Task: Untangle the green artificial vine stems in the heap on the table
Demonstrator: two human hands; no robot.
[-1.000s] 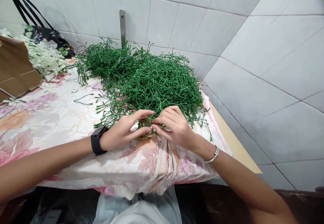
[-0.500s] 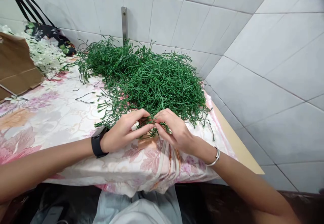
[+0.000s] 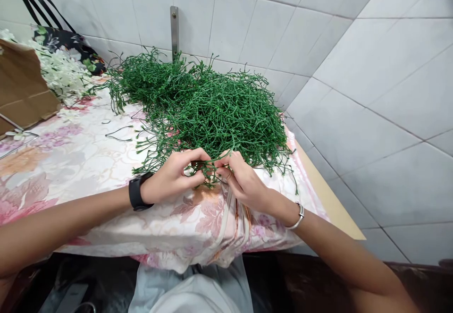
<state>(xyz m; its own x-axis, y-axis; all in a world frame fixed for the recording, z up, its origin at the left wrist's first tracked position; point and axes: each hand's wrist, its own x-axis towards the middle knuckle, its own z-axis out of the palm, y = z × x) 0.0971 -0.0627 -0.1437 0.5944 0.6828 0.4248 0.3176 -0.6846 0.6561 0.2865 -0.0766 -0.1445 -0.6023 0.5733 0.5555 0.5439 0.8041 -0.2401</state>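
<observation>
At the near edge of the table, just in front of a tangled green heap, a few thin green stems (image 3: 211,165) lie between the person's two hands, whose fingertips almost meet. The right hand (image 3: 249,183) pinches stems between thumb and fingers; the left hand (image 3: 175,173) is curled about them, thumb and forefinger bent toward each other with a gap between, and whether it grips them firmly cannot be told. A dark watch (image 3: 136,192) circles the left wrist, a silvery bangle (image 3: 300,216) the right. Directly behind the fingers rises the large pile (image 3: 230,114) of green stems, joined at its left to a lower clump (image 3: 152,79) near the wall. One dark, bent stem (image 3: 119,136) lies apart on the flowered tablecloth (image 3: 85,157). Farther left sit white artificial flowers (image 3: 67,77), with brown paper (image 3: 26,86) in front of them and a black floral bag (image 3: 62,39) behind. A metal strip (image 3: 174,32) stands upright against the tiled wall (image 3: 392,114). Along the right side, a pale board (image 3: 329,195) shows past the cloth, and the person's light trousers (image 3: 146,287) appear below the front edge.
</observation>
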